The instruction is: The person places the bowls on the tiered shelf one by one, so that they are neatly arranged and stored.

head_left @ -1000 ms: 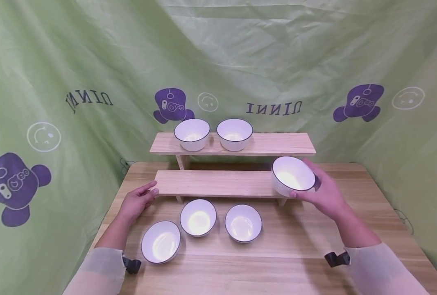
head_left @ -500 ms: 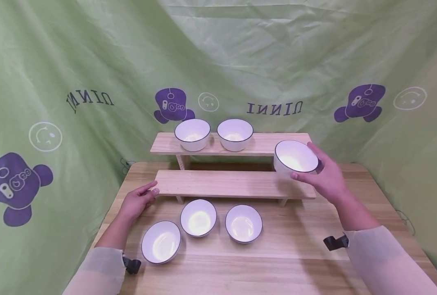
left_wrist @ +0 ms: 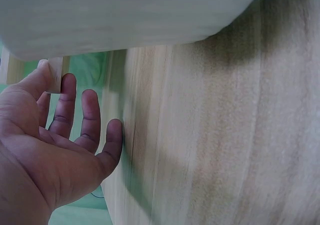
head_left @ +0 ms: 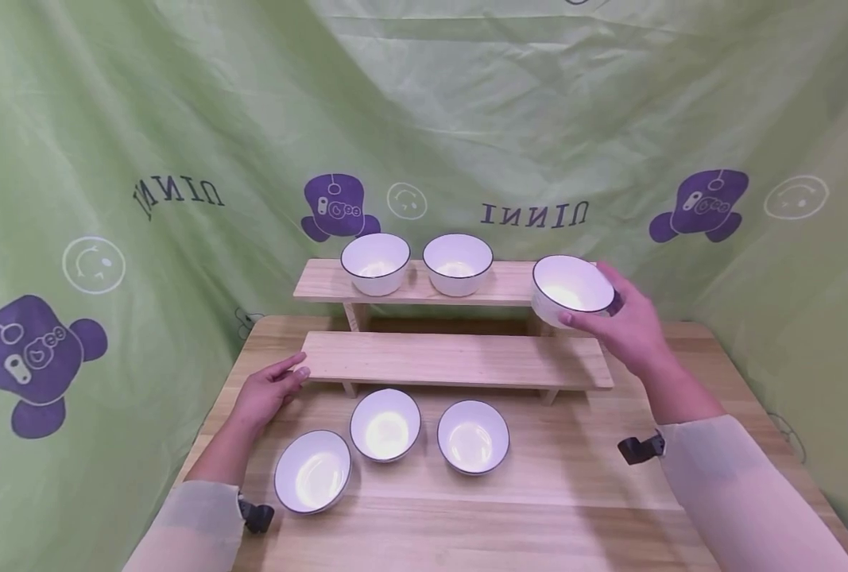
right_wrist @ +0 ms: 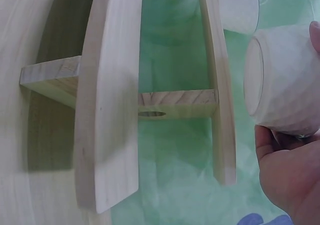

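The right hand [head_left: 633,330] grips a bowl [head_left: 572,287], the upper shelf [head_left: 513,282] below and leftward of it; the left hand [head_left: 265,395] pinches the lower shelf [head_left: 452,359]

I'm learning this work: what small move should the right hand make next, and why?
Probably lower the round, white, dark-rimmed bowl onto the right part of the upper pale wooden shelf: the right hand holds it apart from that shelf, and two matching bowls stand there, farther left.
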### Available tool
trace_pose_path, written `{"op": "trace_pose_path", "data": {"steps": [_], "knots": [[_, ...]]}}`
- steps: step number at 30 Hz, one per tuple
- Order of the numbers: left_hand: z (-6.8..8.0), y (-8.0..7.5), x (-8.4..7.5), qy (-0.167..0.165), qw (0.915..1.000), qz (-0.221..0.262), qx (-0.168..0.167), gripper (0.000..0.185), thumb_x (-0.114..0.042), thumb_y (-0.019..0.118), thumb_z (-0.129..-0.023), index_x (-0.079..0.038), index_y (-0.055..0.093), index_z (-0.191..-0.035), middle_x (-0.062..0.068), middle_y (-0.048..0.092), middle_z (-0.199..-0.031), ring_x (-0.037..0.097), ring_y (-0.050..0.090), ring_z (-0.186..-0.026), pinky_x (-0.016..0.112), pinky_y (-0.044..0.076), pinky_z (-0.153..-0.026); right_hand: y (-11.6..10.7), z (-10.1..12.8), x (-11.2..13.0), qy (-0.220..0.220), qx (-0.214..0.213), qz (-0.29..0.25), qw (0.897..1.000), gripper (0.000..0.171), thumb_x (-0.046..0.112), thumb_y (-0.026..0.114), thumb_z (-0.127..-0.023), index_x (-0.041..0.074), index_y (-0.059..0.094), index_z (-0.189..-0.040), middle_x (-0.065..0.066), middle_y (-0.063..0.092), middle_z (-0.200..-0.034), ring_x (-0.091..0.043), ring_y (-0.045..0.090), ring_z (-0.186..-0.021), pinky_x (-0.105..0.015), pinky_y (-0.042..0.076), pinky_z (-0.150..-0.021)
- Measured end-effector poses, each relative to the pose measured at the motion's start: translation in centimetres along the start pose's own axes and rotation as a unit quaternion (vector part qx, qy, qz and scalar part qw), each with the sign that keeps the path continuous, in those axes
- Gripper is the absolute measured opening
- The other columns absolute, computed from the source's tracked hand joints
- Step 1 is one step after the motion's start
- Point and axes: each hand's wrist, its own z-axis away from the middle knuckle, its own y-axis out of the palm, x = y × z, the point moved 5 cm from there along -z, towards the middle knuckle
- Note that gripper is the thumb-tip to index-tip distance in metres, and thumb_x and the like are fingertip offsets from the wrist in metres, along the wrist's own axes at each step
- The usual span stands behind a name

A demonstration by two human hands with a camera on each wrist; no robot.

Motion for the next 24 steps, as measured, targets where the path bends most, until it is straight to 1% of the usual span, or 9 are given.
{"op": "trace_pose_path", "data": {"steps": [3, 8, 11, 15, 20, 24], "knots": [[0.0, 0.0, 0.0, 0.000, 1.0000, -0.001, -0.001, 0.067, -0.050, 0.074, -0.080, -0.026, 0.053, -0.139, 0.006, 0.064, -0.108, 0.023, 0.062, -0.096, 0.037, 0.053, -0.085, 0.0, -0.6, 0.1, 0.000, -0.003, -0.006, 1.000, 0.112, 0.041, 0.087, -0.068, 0.024, 0.019, -0.155, -0.011, 0.028, -0.155, -0.029, 0.036, -0.137, -0.047, 0.034, -0.109], [0.1, 0.1, -0.1, 0.001, 1.0000, -0.005, -0.001, 0.067, -0.050, 0.073, -0.081, -0.026, 0.052, -0.140, 0.006, 0.064, -0.108, 0.024, 0.062, -0.097, 0.038, 0.053, -0.085, 0.1, -1.5, 0.3, 0.005, -0.009, -0.004, 1.000, 0.115, 0.044, 0.088, -0.066, 0.025, 0.018, -0.155, -0.014, 0.030, -0.154, -0.031, 0.037, -0.136, -0.047, 0.033, -0.109], [0.1, 0.0, -0.1, 0.003, 1.0000, -0.004, 0.000, 0.067, -0.050, 0.073, -0.080, -0.026, 0.052, -0.140, 0.007, 0.064, -0.108, 0.024, 0.061, -0.096, 0.038, 0.053, -0.084, 0.4, -1.9, 0.4, 0.014, -0.009, -0.001, 1.000, 0.118, 0.047, 0.088, -0.065, 0.025, 0.015, -0.156, -0.016, 0.027, -0.155, -0.032, 0.034, -0.138, -0.048, 0.032, -0.110], [0.0, 0.0, 0.0, 0.003, 1.0000, -0.003, 0.002, 0.067, -0.050, 0.073, -0.080, -0.026, 0.053, -0.140, 0.009, 0.065, -0.109, 0.020, 0.060, -0.093, 0.035, 0.054, -0.083, 0.8, -2.5, 0.6, 0.020, -0.008, -0.009, 1.000, 0.122, 0.049, 0.088, -0.063, 0.025, 0.012, -0.156, -0.017, 0.024, -0.156, -0.034, 0.031, -0.139, -0.048, 0.031, -0.111], [-0.1, 0.0, 0.1, 0.008, 1.0000, 0.000, 0.000, 0.068, -0.050, 0.074, -0.080, -0.025, 0.053, -0.139, 0.009, 0.066, -0.106, 0.018, 0.060, -0.089, 0.032, 0.054, -0.079, 1.3, -3.3, 0.8, 0.013, -0.014, 0.003, 1.000, 0.122, 0.053, 0.087, -0.062, 0.027, 0.014, -0.156, -0.018, 0.026, -0.155, -0.034, 0.033, -0.138, -0.049, 0.031, -0.110], [-0.1, 0.0, 0.1, 0.008, 1.0000, 0.005, 0.002, 0.068, -0.049, 0.074, -0.080, -0.024, 0.053, -0.140, 0.009, 0.066, -0.105, 0.016, 0.060, -0.087, 0.031, 0.054, -0.078, 1.8, -4.0, 0.9, 0.012, -0.018, 0.015, 1.000, 0.124, 0.057, 0.086, -0.060, 0.026, 0.014, -0.156, -0.015, 0.027, -0.156, -0.032, 0.033, -0.138, -0.049, 0.031, -0.111]]}}
